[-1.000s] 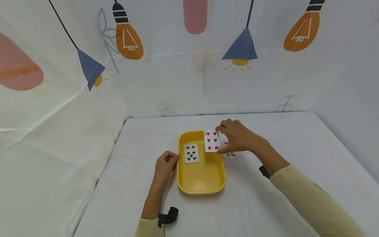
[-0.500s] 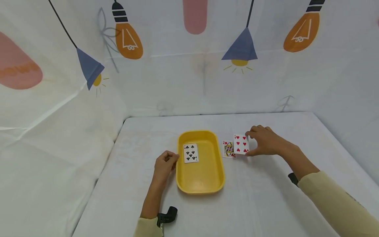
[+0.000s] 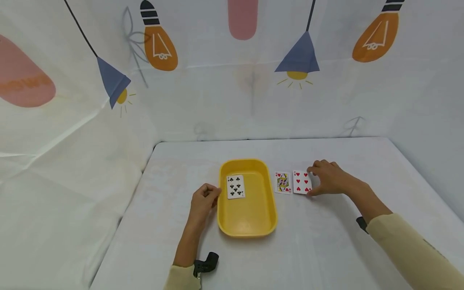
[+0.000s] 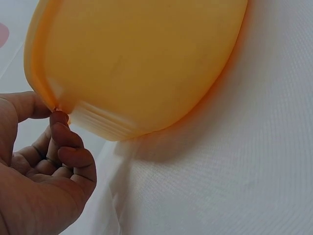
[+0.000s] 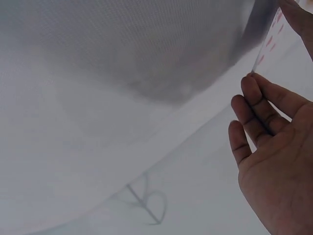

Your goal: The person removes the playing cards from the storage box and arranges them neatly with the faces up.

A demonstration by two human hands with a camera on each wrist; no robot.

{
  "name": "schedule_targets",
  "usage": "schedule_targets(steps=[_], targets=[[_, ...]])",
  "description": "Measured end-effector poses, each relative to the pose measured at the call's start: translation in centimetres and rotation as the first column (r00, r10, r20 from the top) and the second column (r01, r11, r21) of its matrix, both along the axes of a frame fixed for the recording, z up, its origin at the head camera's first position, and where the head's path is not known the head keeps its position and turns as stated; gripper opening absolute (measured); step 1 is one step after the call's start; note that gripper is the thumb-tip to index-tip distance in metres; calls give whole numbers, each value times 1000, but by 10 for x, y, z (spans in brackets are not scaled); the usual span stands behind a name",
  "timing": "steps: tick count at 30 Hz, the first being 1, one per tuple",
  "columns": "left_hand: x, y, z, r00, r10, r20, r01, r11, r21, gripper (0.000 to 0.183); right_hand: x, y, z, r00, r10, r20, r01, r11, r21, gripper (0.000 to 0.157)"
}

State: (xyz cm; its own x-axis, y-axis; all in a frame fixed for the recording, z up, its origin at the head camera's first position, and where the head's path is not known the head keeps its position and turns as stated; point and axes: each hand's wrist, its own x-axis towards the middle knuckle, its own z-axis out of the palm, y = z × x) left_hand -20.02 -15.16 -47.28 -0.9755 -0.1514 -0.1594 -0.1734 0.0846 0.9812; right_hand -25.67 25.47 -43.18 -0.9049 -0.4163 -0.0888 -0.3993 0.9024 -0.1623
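Observation:
My left hand (image 3: 201, 201) pinches the left rim of a yellow plastic tray (image 3: 250, 219) between thumb and forefinger. The left wrist view shows that grip on the tray edge (image 4: 142, 63) close up. A seven of clubs (image 3: 235, 186) lies face up in the tray's upper left. To the right of the tray, my right hand (image 3: 330, 178) holds a six of hearts (image 3: 301, 182) by its right side, thumb at the near corner, fingers at the far one. A queen of hearts (image 3: 282, 182) lies face up between tray and six. From the right wrist, the held card (image 5: 270, 41) shows nearly edge-on.
A white cloth (image 3: 297, 249) covers the table. White printed curtains (image 3: 217, 96) with lamp and bulb pictures rise behind it and at both sides. Each wrist wears a dark strap, like the left wrist band (image 3: 206, 264).
My right hand has carried the six of hearts rightward from over the tray, past the queen, and lowered it beside her. My left hand stays on the tray rim.

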Motion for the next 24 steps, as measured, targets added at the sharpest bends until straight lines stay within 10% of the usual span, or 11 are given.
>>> schedule_targets(steps=[12, 24], targets=[[-1, 0, -2, 1000, 9, -2, -9, 1000, 3, 17, -4, -15, 10, 1000, 8, 9, -7, 1000, -13, 78], [-2, 0, -3, 1000, -1, -8, 1, 1000, 13, 20, 1, -96, 42, 991, 134, 26, -127, 975, -184, 72]])
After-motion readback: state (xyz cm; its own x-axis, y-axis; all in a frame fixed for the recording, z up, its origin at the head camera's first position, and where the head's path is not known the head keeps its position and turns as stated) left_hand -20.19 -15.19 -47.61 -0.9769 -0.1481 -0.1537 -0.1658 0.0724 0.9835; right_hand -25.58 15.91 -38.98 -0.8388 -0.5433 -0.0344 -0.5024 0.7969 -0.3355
